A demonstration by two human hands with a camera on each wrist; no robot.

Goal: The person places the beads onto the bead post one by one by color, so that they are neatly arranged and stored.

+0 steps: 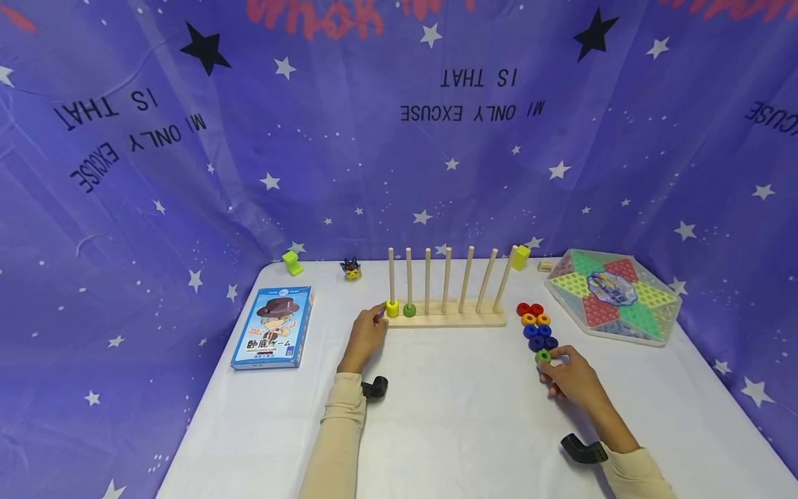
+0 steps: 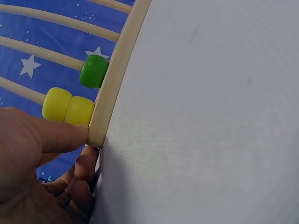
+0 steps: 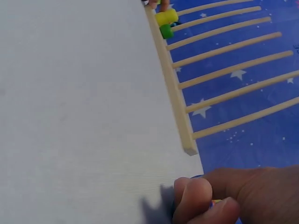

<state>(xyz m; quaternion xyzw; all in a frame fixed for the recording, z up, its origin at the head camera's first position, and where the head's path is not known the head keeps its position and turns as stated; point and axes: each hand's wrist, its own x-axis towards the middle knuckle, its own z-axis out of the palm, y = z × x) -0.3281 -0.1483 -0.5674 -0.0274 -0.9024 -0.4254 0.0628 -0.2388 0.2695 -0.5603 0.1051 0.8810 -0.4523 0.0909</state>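
Observation:
A wooden peg rack with several upright pegs stands near the table's far side. My left hand grips the left end of its base, with the thumb beside the beads. Two yellow beads are stacked on the leftmost peg, and one green bead sits on the peg beside it. To the right of the rack, my right hand pinches another green bead at the near end of a double row of beads. That bead is hidden behind the fingers in the right wrist view.
Red beads, orange beads, blue beads and dark blue beads lie in pairs. A hexagonal game board is at the right, a blue game box at the left. Small toys stand along the back edge.

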